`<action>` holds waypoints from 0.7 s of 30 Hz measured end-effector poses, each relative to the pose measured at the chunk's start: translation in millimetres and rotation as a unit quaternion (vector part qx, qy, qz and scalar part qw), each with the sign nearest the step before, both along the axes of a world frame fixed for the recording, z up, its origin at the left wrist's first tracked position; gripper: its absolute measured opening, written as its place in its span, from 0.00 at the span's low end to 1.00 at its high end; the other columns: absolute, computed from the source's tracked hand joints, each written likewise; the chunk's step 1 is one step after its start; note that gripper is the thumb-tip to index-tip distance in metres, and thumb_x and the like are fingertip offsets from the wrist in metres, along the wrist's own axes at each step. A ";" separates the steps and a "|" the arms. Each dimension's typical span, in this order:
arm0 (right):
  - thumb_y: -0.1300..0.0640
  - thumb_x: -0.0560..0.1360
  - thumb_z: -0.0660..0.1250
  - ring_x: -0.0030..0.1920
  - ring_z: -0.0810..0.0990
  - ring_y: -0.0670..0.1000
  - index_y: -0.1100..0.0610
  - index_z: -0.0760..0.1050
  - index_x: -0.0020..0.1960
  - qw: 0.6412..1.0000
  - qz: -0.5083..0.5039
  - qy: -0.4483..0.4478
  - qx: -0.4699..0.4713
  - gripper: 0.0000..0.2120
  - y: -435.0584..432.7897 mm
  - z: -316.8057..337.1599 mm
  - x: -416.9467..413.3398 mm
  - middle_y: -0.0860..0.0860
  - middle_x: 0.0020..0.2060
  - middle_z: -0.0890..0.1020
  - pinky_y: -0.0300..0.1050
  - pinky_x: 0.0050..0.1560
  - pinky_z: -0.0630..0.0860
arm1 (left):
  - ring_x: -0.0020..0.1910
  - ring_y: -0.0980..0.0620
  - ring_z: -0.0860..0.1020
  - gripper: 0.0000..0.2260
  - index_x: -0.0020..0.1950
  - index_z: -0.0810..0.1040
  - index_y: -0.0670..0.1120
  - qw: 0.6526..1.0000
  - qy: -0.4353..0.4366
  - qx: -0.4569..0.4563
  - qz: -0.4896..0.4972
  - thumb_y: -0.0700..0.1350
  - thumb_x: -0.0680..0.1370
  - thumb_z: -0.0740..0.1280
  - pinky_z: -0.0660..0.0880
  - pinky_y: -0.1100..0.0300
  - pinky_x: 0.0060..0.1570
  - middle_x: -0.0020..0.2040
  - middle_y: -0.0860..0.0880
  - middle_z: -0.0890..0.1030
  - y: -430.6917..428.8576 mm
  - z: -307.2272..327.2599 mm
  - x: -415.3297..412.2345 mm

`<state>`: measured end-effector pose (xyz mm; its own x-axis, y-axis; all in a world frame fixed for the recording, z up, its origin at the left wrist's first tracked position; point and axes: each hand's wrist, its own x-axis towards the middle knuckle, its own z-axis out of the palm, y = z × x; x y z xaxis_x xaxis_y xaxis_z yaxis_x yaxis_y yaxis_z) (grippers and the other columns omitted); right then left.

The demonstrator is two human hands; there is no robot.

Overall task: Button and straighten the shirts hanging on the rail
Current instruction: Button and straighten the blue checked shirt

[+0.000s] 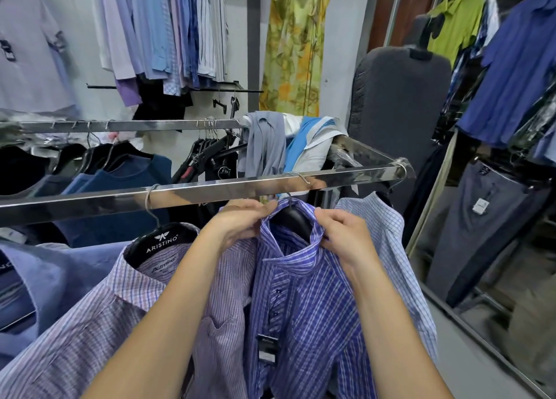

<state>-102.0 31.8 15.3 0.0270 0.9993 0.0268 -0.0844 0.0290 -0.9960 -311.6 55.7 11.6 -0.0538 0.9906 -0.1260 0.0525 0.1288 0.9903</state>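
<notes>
Under the chrome rail (210, 188): blue checked shirt (316, 308) on black hanger (293, 218), cloth likely soft, light, limp; best held at the stiffer collar (288, 260), which left hand (237, 221) and right hand (343, 233) each pinch.

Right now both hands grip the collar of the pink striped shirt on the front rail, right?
No, wrong shirt. The head view shows the left hand and right hand gripping the collar of the blue checked shirt on the front rail.
</notes>
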 end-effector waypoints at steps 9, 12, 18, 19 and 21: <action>0.62 0.80 0.67 0.38 0.82 0.50 0.60 0.82 0.48 0.999 -0.023 0.026 -0.007 0.06 0.3 -12.8 -6.9 0.52 0.36 0.85 0.49 0.46 0.81 | 0.46 0.51 0.81 0.05 0.51 0.81 0.46 0.997 -0.028 -0.011 0.078 0.41 0.82 0.64 0.79 0.60 0.47 0.51 0.45 0.84 -1.9 -5.4 8.1; 0.61 0.80 0.67 0.43 0.84 0.51 0.58 0.83 0.50 1.000 -0.028 0.012 0.000 0.05 0.4 -15.7 -6.8 0.52 0.40 0.86 0.48 0.49 0.81 | 0.51 0.49 0.79 0.08 0.53 0.80 0.45 0.992 -0.081 -0.023 0.094 0.39 0.83 0.61 0.76 0.51 0.62 0.53 0.46 0.82 0.6 -7.2 10.6; 0.55 0.76 0.73 0.47 0.87 0.55 0.55 0.84 0.46 0.996 0.002 -0.088 0.013 0.04 -5.2 -18.1 2.6 0.53 0.41 0.88 0.53 0.54 0.84 | 0.46 0.51 0.77 0.10 0.50 0.77 0.48 0.998 -0.008 -0.040 0.045 0.37 0.83 0.59 0.79 0.57 0.47 0.47 0.48 0.79 -7.8 -20.5 8.0; 0.52 0.73 0.74 0.44 0.87 0.53 0.54 0.84 0.43 0.991 -0.008 -0.131 0.027 0.05 -5.7 -18.9 3.7 0.51 0.38 0.87 0.52 0.52 0.84 | 0.43 0.53 0.76 0.07 0.51 0.75 0.48 0.998 0.002 -0.054 0.044 0.37 0.83 0.60 0.78 0.60 0.44 0.46 0.49 0.78 -10.4 -22.7 8.5; 0.49 0.68 0.72 0.39 0.85 0.49 0.52 0.83 0.39 0.964 -0.026 -0.257 0.056 0.07 -8.3 -20.5 7.3 0.48 0.33 0.86 0.43 0.46 0.82 | 0.46 0.53 0.78 0.07 0.58 0.72 0.47 0.997 -0.006 -0.071 0.042 0.39 0.82 0.65 0.79 0.59 0.47 0.51 0.48 0.78 -14.5 -27.7 7.8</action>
<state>-94.7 23.5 -5.2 0.0312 0.9868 0.1587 0.4246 0.1306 -0.8959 -303.9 41.3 -16.1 -0.1341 0.9547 -0.2655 0.0241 0.2709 0.9623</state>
